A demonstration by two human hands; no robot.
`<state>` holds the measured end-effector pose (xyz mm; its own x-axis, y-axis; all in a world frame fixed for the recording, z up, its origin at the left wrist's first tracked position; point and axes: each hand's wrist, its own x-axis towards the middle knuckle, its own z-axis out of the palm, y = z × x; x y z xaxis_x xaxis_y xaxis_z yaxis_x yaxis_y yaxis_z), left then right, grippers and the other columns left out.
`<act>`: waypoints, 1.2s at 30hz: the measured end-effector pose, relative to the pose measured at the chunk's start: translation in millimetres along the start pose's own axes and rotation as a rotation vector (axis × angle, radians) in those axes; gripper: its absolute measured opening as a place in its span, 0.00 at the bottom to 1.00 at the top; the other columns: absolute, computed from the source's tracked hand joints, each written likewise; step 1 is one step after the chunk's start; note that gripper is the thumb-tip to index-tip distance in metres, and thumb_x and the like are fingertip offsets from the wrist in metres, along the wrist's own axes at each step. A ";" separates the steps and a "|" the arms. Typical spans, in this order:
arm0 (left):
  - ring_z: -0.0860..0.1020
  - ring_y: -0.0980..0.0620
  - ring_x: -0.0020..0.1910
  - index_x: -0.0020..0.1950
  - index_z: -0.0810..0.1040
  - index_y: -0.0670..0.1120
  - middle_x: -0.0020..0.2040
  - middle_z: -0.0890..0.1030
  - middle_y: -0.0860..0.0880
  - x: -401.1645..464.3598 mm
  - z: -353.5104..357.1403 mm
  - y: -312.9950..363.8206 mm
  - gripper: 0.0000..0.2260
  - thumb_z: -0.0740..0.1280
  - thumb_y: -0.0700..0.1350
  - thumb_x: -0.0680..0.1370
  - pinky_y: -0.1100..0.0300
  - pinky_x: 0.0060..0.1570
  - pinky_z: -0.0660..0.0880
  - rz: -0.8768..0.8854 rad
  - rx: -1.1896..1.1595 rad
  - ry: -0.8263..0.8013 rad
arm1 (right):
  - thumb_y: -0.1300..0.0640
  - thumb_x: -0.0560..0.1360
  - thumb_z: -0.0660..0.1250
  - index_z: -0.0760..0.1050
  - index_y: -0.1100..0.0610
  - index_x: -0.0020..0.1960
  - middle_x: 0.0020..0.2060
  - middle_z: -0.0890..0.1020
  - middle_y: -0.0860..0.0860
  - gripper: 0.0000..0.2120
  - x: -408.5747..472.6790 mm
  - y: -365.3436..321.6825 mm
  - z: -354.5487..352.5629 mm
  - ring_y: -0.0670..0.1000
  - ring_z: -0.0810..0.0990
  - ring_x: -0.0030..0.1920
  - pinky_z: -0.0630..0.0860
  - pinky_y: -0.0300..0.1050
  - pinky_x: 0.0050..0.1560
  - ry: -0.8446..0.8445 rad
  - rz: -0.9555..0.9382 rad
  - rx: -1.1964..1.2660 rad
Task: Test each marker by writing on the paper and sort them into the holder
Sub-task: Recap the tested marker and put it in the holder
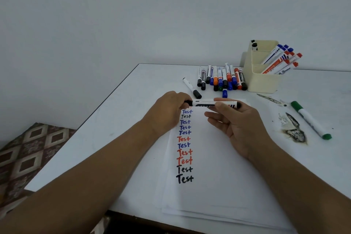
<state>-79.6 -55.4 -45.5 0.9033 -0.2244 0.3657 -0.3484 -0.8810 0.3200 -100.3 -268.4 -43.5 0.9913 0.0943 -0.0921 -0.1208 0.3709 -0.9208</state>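
At frame centre, the left hand [171,109] grips the marker's [213,103] cap; the right hand [234,119] pinches its barrel, level above the paper [212,167].

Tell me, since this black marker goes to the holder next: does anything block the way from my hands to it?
Nothing visible does. The black marker is held level between the left hand and right hand, above the paper. The holder stands farther right; the loose markers lie left of it, beside that path.

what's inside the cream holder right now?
The holder has stepped compartments. Blue-capped markers and red-capped markers lean out to the right; one black-capped marker stands in the back compartment. Their lower ends and the compartment floors are hidden by the walls.
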 end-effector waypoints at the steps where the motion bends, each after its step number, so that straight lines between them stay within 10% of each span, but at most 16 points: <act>1: 0.75 0.51 0.48 0.61 0.80 0.46 0.49 0.80 0.47 0.0 0.0 0.8 0.10 0.65 0.41 0.81 0.57 0.49 0.72 -0.010 0.007 -0.015 | 0.62 0.79 0.69 0.80 0.61 0.60 0.51 0.87 0.59 0.10 0.0 0.0 0.1 0.60 0.87 0.51 0.82 0.57 0.57 -0.002 0.003 0.002; 8: 0.76 0.50 0.47 0.60 0.79 0.50 0.47 0.77 0.49 6.0 2.6 8.6 0.09 0.62 0.46 0.83 0.64 0.40 0.66 -0.053 0.005 -0.085 | 0.60 0.80 0.68 0.78 0.63 0.60 0.54 0.85 0.62 0.10 2.8 -0.7 2.6 0.60 0.87 0.51 0.84 0.53 0.50 0.077 0.050 0.115; 13: 0.72 0.50 0.64 0.71 0.72 0.54 0.63 0.78 0.52 7.2 6.4 -1.4 0.20 0.66 0.56 0.80 0.51 0.64 0.70 -0.113 0.040 -0.027 | 0.61 0.80 0.68 0.78 0.62 0.54 0.52 0.83 0.61 0.05 3.3 -2.4 -0.7 0.60 0.87 0.50 0.85 0.52 0.49 0.138 0.052 0.235; 20: 0.74 0.49 0.59 0.67 0.75 0.53 0.61 0.79 0.53 14.8 14.6 -11.2 0.18 0.61 0.59 0.80 0.50 0.60 0.69 -0.129 0.124 -0.086 | 0.64 0.80 0.67 0.77 0.63 0.59 0.48 0.85 0.60 0.08 -0.2 -2.2 -6.4 0.58 0.87 0.46 0.84 0.49 0.46 0.149 -0.016 0.333; 36: 0.71 0.52 0.65 0.69 0.73 0.58 0.66 0.76 0.56 17.6 15.8 -19.2 0.19 0.63 0.60 0.79 0.49 0.66 0.65 -0.114 0.036 -0.106 | 0.63 0.83 0.61 0.65 0.51 0.76 0.51 0.79 0.51 0.22 48.9 -106.5 -27.6 0.51 0.84 0.45 0.84 0.48 0.52 0.300 -0.438 -0.293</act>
<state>-53.1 -49.0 -59.0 0.9585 -0.1628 0.2340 -0.2344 -0.9173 0.3219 -37.5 -328.8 39.6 0.9220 -0.2906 0.2557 0.2794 0.0426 -0.9592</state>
